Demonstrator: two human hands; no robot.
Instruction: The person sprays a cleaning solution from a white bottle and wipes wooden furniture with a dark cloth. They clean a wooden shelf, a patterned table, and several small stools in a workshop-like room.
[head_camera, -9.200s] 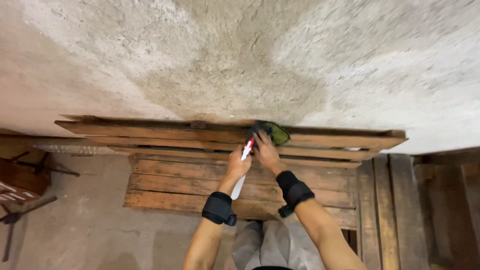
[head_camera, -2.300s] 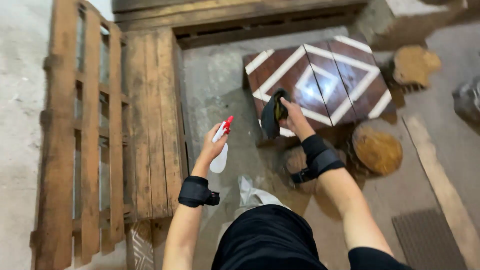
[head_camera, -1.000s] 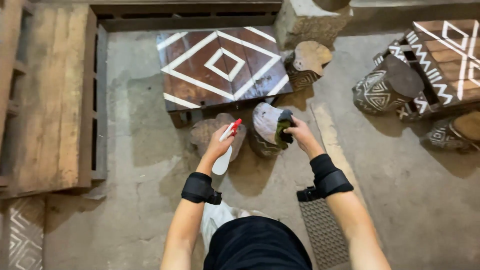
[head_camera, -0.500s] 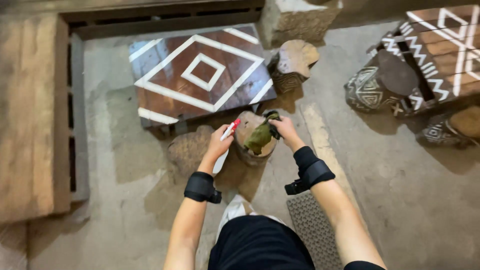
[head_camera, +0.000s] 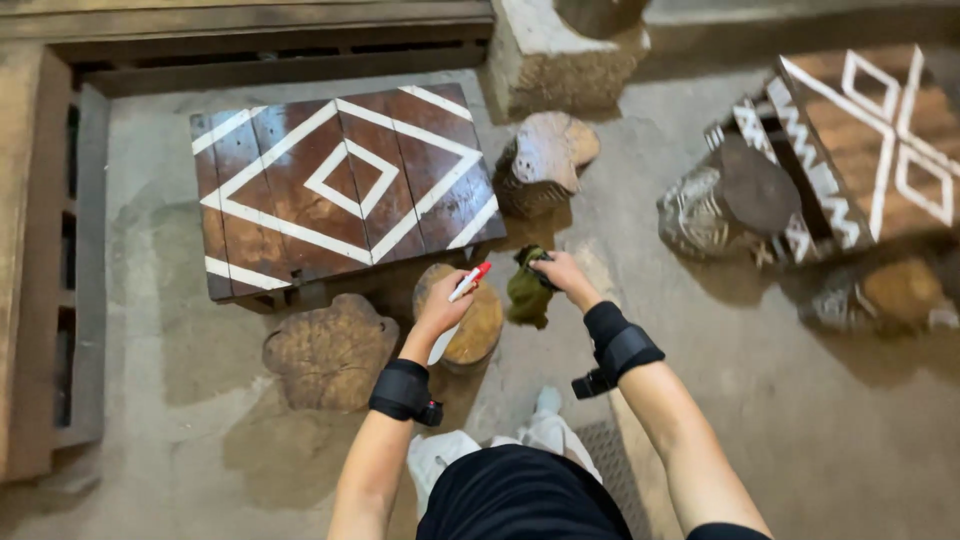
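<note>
The low wooden table (head_camera: 340, 190), dark brown with white nested diamonds painted across its planks, is the biggest piece here and serves as the landmark; it stands on the grey concrete floor (head_camera: 850, 420), its top facing the camera, so its whole surface is open to reach from where the person stands at its near right corner. To the table's right, well apart, a second painted table (head_camera: 880, 140) in lighter wood lies tipped against a carved round stool (head_camera: 730, 205), apparently parked out of the way. Behind the table's right corner sits a rough stone block (head_camera: 555, 55), and just in front of that a log stump (head_camera: 545, 165). At the table's near edge two more stumps stand upright: a broad one (head_camera: 330, 350) near the left, and a smaller round one (head_camera: 470, 315) touching the table's shadow, directly under the hands. The left hand (head_camera: 440, 310) is curled around a white spray bottle with a red nozzle (head_camera: 462, 290), the nozzle tilted up and toward the table as if aimed. The right hand (head_camera: 562, 275), just right of the small stump, pinches a crumpled olive-green cloth (head_camera: 526, 290) that hangs loose below the fingers, held free rather than pressed to any surface.
</note>
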